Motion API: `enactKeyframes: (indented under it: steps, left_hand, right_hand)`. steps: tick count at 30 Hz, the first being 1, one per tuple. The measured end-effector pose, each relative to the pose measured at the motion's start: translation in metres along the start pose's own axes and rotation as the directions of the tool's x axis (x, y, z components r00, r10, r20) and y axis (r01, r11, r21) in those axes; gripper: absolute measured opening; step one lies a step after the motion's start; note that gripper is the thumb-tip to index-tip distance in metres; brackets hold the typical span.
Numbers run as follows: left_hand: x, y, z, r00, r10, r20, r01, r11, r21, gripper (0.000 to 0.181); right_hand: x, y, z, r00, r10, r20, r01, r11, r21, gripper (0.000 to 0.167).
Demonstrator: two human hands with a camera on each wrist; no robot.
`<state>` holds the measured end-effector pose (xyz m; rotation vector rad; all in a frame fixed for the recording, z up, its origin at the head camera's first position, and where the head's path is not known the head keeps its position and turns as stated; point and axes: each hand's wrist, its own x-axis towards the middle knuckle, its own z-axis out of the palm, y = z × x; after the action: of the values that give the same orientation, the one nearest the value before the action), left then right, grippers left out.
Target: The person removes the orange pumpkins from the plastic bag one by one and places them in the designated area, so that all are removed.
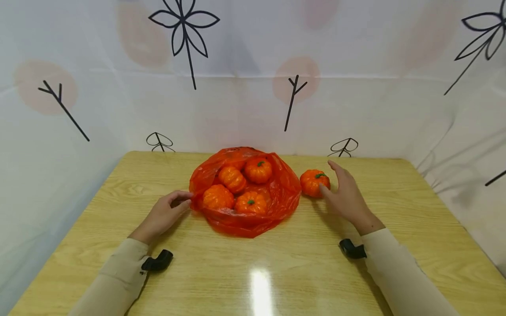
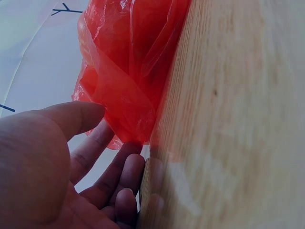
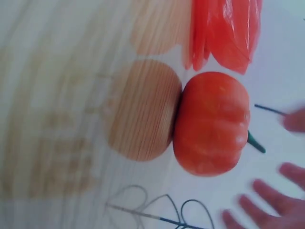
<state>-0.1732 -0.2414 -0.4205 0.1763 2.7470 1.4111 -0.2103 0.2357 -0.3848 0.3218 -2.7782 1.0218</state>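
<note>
An open red plastic bag (image 1: 282, 193) lies on the table with several small orange pumpkins inside, one of them (image 1: 251, 202) near its front. My left hand (image 1: 164, 217) pinches the bag's left edge between thumb and fingers; the left wrist view shows the red plastic (image 2: 124, 90) at the fingertips. Right of the bag, a single orange pumpkin (image 1: 312, 183) with a green stem stands on the table. Around its right side my right hand (image 1: 348, 199) is spread, thumb near the stem. In the right wrist view a gap separates the fingers from the pumpkin (image 3: 212, 124).
The wooden table (image 1: 213, 272) has a glossy light reflection near its front edge. A white cloth with drawn flowers and twigs (image 1: 237, 109) hangs behind and at the sides. Black wrist devices (image 1: 158, 261) sit at both sleeve cuffs.
</note>
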Motion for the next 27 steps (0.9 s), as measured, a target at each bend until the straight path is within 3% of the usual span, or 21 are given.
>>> enactKeyframes:
  steps: [2,4,7,11,20,27]
  left_hand:
    - [0.000,0.000,0.000,1.000,0.002,-0.007,-0.002,1.000,0.008,0.033]
    - [0.000,0.001,0.000,1.000,0.001,-0.009,-0.001,1.000,0.008,0.033]
    - [0.000,0.001,0.001,1.000,-0.003,-0.004,0.003,1.000,0.003,0.032]
    - [0.001,0.000,0.002,1.000,0.005,0.000,-0.005,1.000,-0.005,0.032]
    - [0.001,0.000,0.002,1.000,-0.016,-0.004,0.016,1.000,-0.011,0.033]
    - [0.000,-0.001,0.001,1.000,-0.007,0.000,0.007,1.000,-0.022,0.034]
  right_hand:
    - [-0.001,-0.005,0.001,0.987,-0.059,-0.147,0.063,0.998,0.023,0.056]
    - [-0.002,-0.010,0.003,0.961,-0.114,-0.252,0.129,0.991,0.043,0.042]
    - [-0.005,-0.016,0.008,0.932,-0.176,-0.316,0.201,0.979,0.048,0.029]
    - [-0.009,-0.025,0.014,0.923,-0.227,-0.310,0.250,0.968,0.036,0.026]
    - [-0.016,-0.047,0.025,0.942,-0.256,-0.215,0.274,0.960,0.061,0.024]
    - [-0.013,-0.058,0.035,0.932,-0.304,-0.200,0.322,0.944,0.067,0.026]
